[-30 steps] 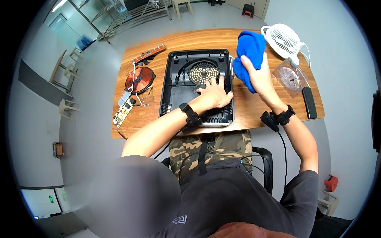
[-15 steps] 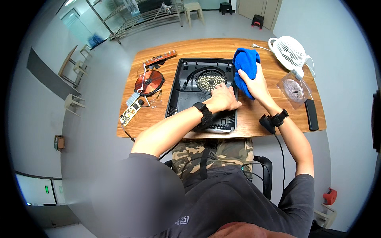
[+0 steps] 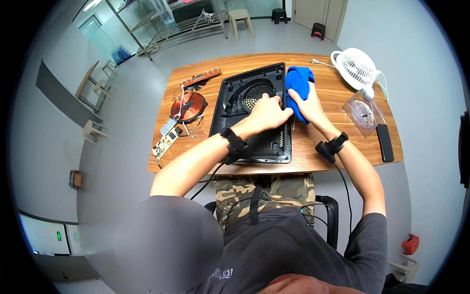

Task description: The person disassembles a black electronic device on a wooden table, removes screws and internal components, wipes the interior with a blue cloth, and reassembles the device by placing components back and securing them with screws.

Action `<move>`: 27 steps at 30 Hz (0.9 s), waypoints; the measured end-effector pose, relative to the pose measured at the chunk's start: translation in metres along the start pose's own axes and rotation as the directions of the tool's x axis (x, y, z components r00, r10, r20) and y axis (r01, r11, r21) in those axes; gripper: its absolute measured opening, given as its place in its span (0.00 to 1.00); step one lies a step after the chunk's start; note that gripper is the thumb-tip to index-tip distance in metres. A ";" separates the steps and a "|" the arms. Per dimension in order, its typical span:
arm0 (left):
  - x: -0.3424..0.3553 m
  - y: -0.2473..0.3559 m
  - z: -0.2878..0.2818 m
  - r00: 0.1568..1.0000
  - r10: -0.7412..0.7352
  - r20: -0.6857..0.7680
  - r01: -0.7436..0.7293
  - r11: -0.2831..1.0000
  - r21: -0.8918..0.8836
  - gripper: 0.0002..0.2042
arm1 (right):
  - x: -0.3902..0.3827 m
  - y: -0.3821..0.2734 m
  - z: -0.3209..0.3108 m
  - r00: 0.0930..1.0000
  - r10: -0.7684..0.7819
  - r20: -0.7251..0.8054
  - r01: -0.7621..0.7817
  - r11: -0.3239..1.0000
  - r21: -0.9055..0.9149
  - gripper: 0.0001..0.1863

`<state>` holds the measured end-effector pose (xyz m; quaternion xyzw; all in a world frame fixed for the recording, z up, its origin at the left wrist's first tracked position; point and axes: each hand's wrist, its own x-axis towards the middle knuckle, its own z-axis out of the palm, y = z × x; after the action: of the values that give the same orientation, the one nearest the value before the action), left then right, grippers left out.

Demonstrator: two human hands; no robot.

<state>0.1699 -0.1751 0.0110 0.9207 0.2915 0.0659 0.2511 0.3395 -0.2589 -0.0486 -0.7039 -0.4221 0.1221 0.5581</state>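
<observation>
A black plastic appliance shell [image 3: 230, 110] with a round vent grille [image 3: 250, 100] lies open side up on the table, tilted with its right side raised. My left hand [image 3: 267, 113] reaches into it from the near left. Its bent fingers are inside by the grille and its thumb lies over the right rim, gripping the shell. My right hand [image 3: 309, 105] is closed around a bunched blue cloth [image 3: 299, 81], held against the outer right side of the shell. A thin metallic piece [image 3: 293, 125] shows just below the cloth.
Left on the wooden table [image 3: 313, 157] are a copper coil disc [image 3: 190, 108], a circuit board [image 3: 166, 143], an orange strip board [image 3: 201, 77] and loose screws [image 3: 197, 131]. At right stand a white fan [image 3: 356, 68], a clear plastic bag [image 3: 363, 113] and a black slab [image 3: 385, 142].
The shell's right side has risen and its far right corner has swung up and away. My left hand has shifted slightly toward its right rim; the cloth has moved down a little.
</observation>
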 end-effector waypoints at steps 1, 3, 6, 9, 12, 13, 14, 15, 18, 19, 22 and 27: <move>-0.002 -0.005 -0.010 1.000 0.019 -0.002 -0.019 0.999 -0.040 0.27 | 0.000 -0.006 0.007 0.999 -0.011 0.045 0.011 1.000 0.007 0.45; -0.005 -0.007 -0.036 0.999 0.036 0.036 -0.032 0.993 -0.111 0.25 | 0.001 -0.021 0.021 0.998 -0.013 0.069 0.005 0.995 0.104 0.46; -0.018 -0.015 -0.066 0.999 -0.004 -0.034 -0.006 0.962 -0.274 0.18 | 0.008 -0.049 0.037 0.996 -0.062 0.064 0.046 0.972 0.229 0.48; -0.030 -0.018 -0.114 0.997 -0.043 0.069 0.068 0.915 -0.397 0.12 | 0.021 -0.076 0.049 0.987 -0.152 0.045 0.137 0.961 0.241 0.48; -0.048 -0.031 -0.151 1.000 -0.006 -0.018 -0.007 0.757 -0.654 0.10 | 0.032 -0.113 0.057 0.968 -0.243 0.054 0.212 0.917 0.339 0.50; -0.049 -0.032 -0.161 0.999 0.010 -0.050 -0.043 0.700 -0.713 0.08 | 0.037 -0.119 0.056 0.960 -0.277 0.036 0.249 0.906 0.344 0.51; -0.059 -0.020 -0.171 0.996 -0.046 -0.078 -0.031 0.640 -0.768 0.09 | 0.040 -0.124 0.053 0.960 -0.278 0.025 0.256 0.913 0.319 0.51; -0.069 -0.007 -0.180 0.990 -0.103 -0.101 -0.024 0.575 -0.818 0.09 | 0.044 -0.127 0.049 0.960 -0.278 0.012 0.263 0.919 0.293 0.51; -0.070 -0.023 -0.200 0.982 -0.140 -0.128 -0.047 0.476 -0.878 0.13 | 0.052 -0.127 0.036 0.977 -0.206 0.050 0.169 0.901 0.398 0.48; -0.067 -0.033 -0.204 0.978 -0.152 -0.147 -0.066 0.442 -0.895 0.13 | 0.051 -0.126 0.032 0.984 -0.154 0.093 0.093 0.878 0.470 0.46; -0.063 -0.036 -0.201 0.958 -0.173 -0.231 -0.162 0.336 -0.928 0.14 | 0.059 -0.103 0.016 0.900 -0.024 0.436 -0.282 0.730 0.622 0.38; -0.038 -0.093 -0.181 0.982 -0.095 -0.164 -0.150 0.141 -0.979 0.16 | 0.056 -0.078 0.006 0.840 0.113 0.531 -0.472 0.634 0.612 0.39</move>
<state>0.0432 -0.0546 0.1223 0.5249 0.1817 0.3310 0.7628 0.3342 -0.2117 0.0358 -0.4389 -0.3305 0.5269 0.6485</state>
